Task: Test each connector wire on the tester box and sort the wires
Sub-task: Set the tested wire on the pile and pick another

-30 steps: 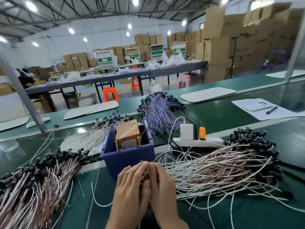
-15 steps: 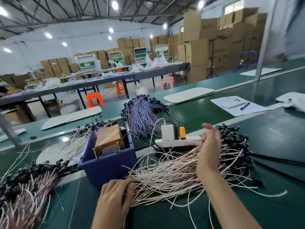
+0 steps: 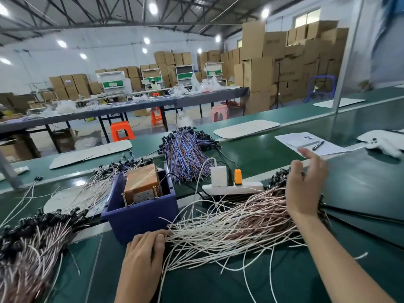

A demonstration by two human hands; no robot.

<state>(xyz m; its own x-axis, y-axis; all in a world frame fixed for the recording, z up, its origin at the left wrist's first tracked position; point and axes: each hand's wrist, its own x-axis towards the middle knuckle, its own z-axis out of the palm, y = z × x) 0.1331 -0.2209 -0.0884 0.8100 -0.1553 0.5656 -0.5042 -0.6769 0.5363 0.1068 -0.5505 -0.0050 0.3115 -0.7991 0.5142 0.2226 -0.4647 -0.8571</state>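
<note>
a large pile of white and pinkish connector wires (image 3: 229, 224) is spread across the green tabletop (image 3: 218, 283) toward its near edge, with the bare ends pointed left and the black connectors bunched at the right end. the left hand (image 3: 144, 252) is laid palm down at the near edge, its fingers only slightly bent and resting on the bare wire ends, nothing being clasped. the right hand (image 3: 306, 184) is raised over the connector end of the pile, fingers spread apart and loosely bent; no wire is plainly held in it. the tester box (image 3: 142, 182), orange-brown, is seated inside a blue bin (image 3: 140, 219) just left of the pile and just beyond the left hand. a second heap of wires (image 3: 32, 237) with black connectors is seen at the left edge of the tabletop. behind the pile a white power strip (image 3: 234, 189) is placed, with a white charger (image 3: 218, 176) and an orange plug (image 3: 237, 176) fitted into it. further back a bundle of blue and red wires (image 3: 188, 152) is heaped. toward the far right a phone (image 3: 302, 141) and a pen (image 3: 318, 145) are set on a sheet of paper (image 3: 328, 150)
</note>
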